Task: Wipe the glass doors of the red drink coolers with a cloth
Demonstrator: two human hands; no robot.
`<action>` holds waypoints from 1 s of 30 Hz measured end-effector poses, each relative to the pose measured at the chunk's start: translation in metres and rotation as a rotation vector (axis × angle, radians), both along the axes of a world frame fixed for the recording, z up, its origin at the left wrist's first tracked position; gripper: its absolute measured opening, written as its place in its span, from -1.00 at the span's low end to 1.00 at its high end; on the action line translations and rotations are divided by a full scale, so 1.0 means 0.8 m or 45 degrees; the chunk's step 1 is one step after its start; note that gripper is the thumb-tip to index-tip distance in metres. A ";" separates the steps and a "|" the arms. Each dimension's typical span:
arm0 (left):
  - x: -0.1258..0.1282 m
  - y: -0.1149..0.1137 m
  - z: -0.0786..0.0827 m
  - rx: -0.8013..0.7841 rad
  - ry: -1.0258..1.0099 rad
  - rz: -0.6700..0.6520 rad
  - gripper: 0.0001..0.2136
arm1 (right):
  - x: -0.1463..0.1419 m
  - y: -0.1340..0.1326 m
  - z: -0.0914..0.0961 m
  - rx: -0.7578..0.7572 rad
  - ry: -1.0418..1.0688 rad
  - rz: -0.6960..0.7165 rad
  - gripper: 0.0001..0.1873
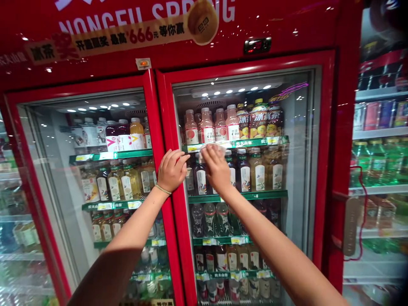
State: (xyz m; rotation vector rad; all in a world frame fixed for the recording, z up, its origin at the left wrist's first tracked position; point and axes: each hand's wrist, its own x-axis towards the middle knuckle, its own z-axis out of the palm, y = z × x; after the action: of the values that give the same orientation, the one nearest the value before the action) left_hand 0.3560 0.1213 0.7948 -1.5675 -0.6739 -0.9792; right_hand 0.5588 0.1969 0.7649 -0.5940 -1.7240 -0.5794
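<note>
My right hand (217, 168) presses a crumpled white cloth or tissue (225, 147) against the glass of the right cooler door (255, 87), level with the green strip of the top shelf. Most of the cloth is hidden under the fingers. To the left, my left hand (172, 171), with a thin band on its wrist, rests on the red door frame (174, 114) between the two glass doors. Its fingers are bent over the frame and hold nothing. Both doors are closed, and bottled drinks (219, 125) stand in rows behind the glass.
The left cooler door (79, 100) shows more bottles on shelves. A small lit switch (143, 63) and a digital display (257, 45) sit above the doors. At the right, a brown handle-like piece (351, 227) with a red cord (363, 204) hangs beside another drinks shelf.
</note>
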 end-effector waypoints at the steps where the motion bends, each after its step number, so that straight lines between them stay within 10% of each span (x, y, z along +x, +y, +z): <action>1: -0.004 -0.004 -0.002 -0.034 -0.027 -0.004 -0.64 | -0.019 -0.006 -0.007 0.003 -0.063 0.027 -0.23; 6: -0.018 -0.015 -0.015 -0.097 -0.088 0.013 -0.67 | -0.070 -0.021 -0.045 0.101 -0.283 0.120 -0.37; 16: -0.015 -0.009 -0.033 -0.158 0.114 -0.066 -0.69 | -0.006 -0.008 -0.078 0.138 -0.383 0.102 -0.34; 24: -0.018 -0.002 -0.040 -0.390 0.168 0.045 -0.64 | -0.023 -0.028 -0.163 0.074 -0.304 0.098 -0.31; 30: -0.019 0.000 -0.040 -0.419 0.132 0.035 -0.64 | -0.047 -0.032 -0.150 0.005 -0.140 0.038 -0.30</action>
State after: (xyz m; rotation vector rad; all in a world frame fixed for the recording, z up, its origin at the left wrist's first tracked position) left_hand 0.3411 0.1217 0.7625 -1.8771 -0.8115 -0.7874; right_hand 0.5212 0.1711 0.6452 -0.5412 -1.8318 -0.6033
